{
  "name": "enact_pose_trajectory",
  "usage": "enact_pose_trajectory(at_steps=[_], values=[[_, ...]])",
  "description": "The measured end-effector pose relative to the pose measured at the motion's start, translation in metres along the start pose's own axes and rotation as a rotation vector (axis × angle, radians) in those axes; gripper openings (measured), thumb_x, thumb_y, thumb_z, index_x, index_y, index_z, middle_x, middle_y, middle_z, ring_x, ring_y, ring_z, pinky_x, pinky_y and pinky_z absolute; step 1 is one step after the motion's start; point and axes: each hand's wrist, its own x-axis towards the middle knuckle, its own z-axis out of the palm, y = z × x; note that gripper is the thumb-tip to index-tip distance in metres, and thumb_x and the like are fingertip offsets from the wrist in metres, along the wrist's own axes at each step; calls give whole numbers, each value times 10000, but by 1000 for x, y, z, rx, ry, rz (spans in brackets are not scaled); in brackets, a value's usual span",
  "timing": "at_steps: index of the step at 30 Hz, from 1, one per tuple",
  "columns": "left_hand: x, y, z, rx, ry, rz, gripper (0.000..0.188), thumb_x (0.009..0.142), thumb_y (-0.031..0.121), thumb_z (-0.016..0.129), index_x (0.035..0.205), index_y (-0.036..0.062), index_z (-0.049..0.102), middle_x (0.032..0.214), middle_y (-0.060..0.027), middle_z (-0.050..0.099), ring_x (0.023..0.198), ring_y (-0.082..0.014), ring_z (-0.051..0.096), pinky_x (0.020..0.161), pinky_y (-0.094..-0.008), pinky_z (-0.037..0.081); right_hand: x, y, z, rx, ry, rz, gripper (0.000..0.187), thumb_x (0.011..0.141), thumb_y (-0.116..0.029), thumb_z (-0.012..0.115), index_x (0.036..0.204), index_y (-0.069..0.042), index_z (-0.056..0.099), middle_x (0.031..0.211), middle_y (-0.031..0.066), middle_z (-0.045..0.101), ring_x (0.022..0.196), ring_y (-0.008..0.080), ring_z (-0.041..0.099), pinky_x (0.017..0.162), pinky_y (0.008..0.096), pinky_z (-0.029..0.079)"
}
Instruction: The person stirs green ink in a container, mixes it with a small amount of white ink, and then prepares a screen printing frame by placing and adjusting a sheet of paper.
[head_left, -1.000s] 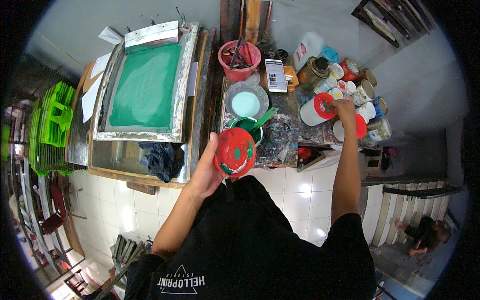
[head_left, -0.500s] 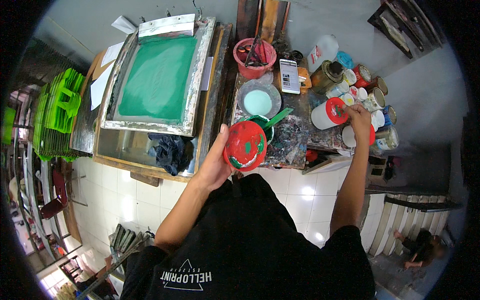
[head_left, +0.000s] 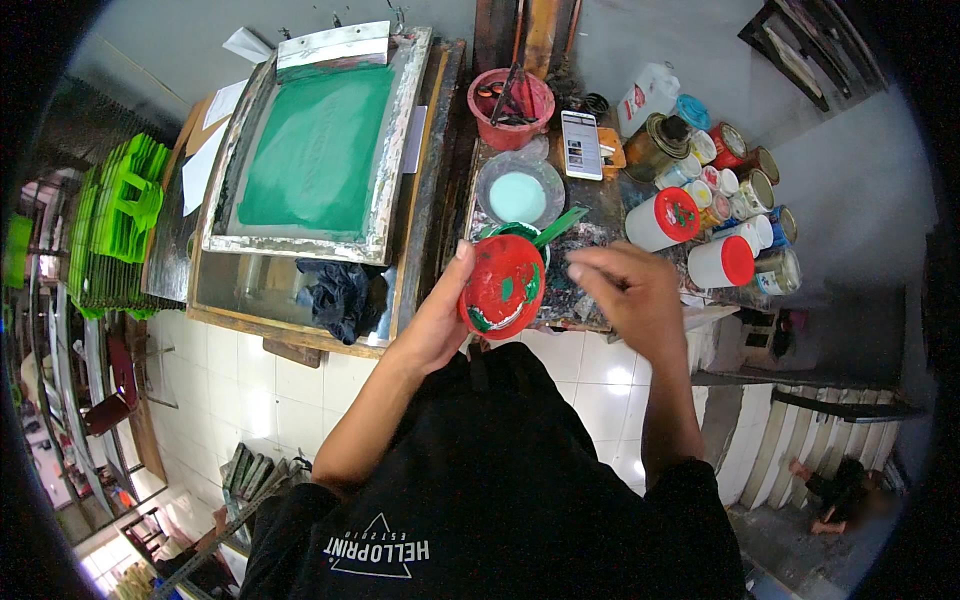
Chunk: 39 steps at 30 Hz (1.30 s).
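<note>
My left hand (head_left: 432, 318) grips a round red lid (head_left: 510, 292) smeared with green and white paint. Whether a jar is beneath it is hidden. Just beyond the lid is a tub of green paint (head_left: 516, 230), partly covered, with a green spatula (head_left: 562, 228) sticking out to the right. In the air to the right of the lid, my right hand (head_left: 632, 292) is bare, its fingers bent and slightly apart. Beyond that hand stand two white jars with red lids, one paint-stained (head_left: 658, 220) and one cleaner (head_left: 718, 262).
A bowl of pale mint liquid (head_left: 518, 200), a red bucket of tools (head_left: 512, 112) and a phone (head_left: 581, 145) occupy the stained table. Several paint cans (head_left: 752, 196) crowd its right. A green-coated screen frame (head_left: 315, 150) and dark cloth (head_left: 342, 300) lie left. A person (head_left: 845, 495) is far right.
My right hand has left the red-lidded jars and come left toward the held lid. The left hand has shifted slightly right with the lid, which is tilted differently.
</note>
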Motion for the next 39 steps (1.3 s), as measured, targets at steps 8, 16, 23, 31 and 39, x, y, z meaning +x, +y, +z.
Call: enact_pose_trajectory(at_steps=[8,16,23,31,39], values=[[-9,0,5,133,17,-30,730,1056,633,340,1483,53,456,1360,-126,591,1203,-189,592,1043,-344,476,-8,-2,37,-319,-62,-204,316,855,-98,695,1169,-97,726,755,96,593,671,284,656,590,401,522],[-12,-8,-3,212,9,27,719,1065,620,340,1493,55,464,1374,-117,551,1230,-170,522,1063,-322,423,-8,-2,48,-487,-75,-367,347,818,-54,714,1164,-79,721,757,69,580,648,251,630,603,383,530],[-13,-12,-6,244,12,30,751,1062,632,331,1455,10,481,1297,-119,563,1174,-170,527,1030,-317,427,-7,1,49,-475,-153,-368,328,854,-115,692,1179,-69,679,800,90,607,708,271,674,637,404,548],[-16,-13,3,382,47,81,762,1059,647,313,1409,-7,486,1223,-106,552,1111,-162,503,980,-298,422,0,7,50,-425,-149,-366,241,862,-99,671,1100,-60,666,766,104,628,692,311,676,634,433,545],[-11,-10,-1,297,42,84,704,1070,602,340,1381,-3,522,1215,-110,571,1085,-164,527,933,-304,452,-2,10,51,-541,-106,-500,380,745,-120,723,1114,-53,663,802,69,597,721,253,659,663,386,529]])
